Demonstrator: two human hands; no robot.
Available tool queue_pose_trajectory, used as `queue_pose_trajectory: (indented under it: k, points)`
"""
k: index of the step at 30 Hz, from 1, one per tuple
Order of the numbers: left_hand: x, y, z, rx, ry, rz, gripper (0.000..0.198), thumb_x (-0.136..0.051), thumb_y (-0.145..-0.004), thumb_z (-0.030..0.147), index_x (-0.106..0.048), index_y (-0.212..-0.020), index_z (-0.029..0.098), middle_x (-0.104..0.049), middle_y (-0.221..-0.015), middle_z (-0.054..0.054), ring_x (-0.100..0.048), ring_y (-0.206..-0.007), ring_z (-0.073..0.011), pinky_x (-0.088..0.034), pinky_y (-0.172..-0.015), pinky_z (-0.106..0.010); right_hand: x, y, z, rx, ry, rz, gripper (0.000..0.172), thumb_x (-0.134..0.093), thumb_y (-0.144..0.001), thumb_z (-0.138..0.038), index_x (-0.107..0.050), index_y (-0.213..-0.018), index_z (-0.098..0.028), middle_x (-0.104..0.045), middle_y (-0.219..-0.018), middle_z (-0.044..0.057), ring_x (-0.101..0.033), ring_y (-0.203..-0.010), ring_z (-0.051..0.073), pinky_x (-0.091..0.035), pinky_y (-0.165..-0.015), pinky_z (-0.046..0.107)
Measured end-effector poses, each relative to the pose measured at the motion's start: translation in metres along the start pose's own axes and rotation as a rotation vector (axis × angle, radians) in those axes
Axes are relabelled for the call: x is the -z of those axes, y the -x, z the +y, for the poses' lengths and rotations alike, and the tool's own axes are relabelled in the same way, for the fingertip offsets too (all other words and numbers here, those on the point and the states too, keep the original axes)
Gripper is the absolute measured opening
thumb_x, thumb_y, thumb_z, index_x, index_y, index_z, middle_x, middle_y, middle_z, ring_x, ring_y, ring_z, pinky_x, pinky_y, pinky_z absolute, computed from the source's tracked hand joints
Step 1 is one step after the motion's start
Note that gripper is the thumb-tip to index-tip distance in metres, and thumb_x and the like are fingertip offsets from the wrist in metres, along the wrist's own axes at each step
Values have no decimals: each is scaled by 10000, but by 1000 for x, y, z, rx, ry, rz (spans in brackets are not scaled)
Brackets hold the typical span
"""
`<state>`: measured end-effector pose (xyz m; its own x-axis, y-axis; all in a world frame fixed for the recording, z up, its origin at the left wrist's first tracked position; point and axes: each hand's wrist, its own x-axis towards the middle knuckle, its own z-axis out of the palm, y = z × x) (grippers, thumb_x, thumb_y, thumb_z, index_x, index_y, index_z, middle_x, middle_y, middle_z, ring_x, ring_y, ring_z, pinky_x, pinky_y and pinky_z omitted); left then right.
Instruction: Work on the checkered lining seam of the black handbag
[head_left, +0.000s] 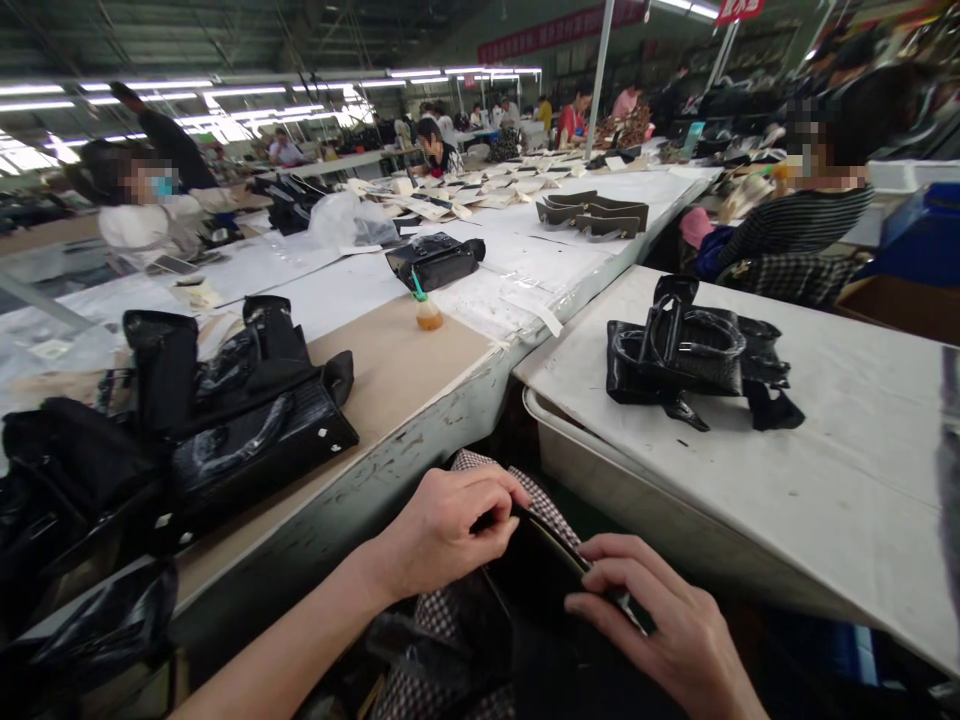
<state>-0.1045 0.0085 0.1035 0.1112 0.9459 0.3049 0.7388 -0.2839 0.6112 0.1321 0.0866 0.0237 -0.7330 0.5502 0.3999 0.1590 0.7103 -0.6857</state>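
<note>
A black handbag [551,640] rests on my lap, its mouth turned up toward me. My left hand [454,520] pinches the bag's top edge at the far corner, thumb and forefinger closed on it. Farther along the same rim, my right hand [652,605] grips the edge between thumb and fingers. A small pale sliver shows beside the right fingers, too unclear to name. The bag's inside is dark, and its lower part fades into shadow. Checkered cloth [435,620] lies under and behind it.
Black handbags [262,450] crowd the left table, beside a glue bottle [429,312] with a green nozzle. More black bags [675,350] lie on the white table [817,500] at right. A pale bin [600,480] stands below that table. Co-workers sit on both sides.
</note>
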Motion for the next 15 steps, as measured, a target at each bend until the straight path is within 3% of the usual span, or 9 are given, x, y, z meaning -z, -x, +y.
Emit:
queue_pose_trajectory:
  k: [5,15]
  points:
    - [-2,2,-2,2,-7,20,198,-564,-844,62,-463,-724,184,-683,-925,-7,-637,-815,-116,-456,-710,-203,1,-7,1,163,4,9,71,-593,-938,-194,-569,-874,-211,-653,-990,51,-689,-807,120,-543,-717,159]
    - [-4,5,-3,68,24,31,182,-577,-844,91,-494,-712,184,-680,-907,-16,-630,-817,-130,-466,-740,-224,-21,-2,-3,35,16,241,211,-536,-976,-336,-583,-801,-229,-725,-939,32,-720,-753,139,-569,-696,177]
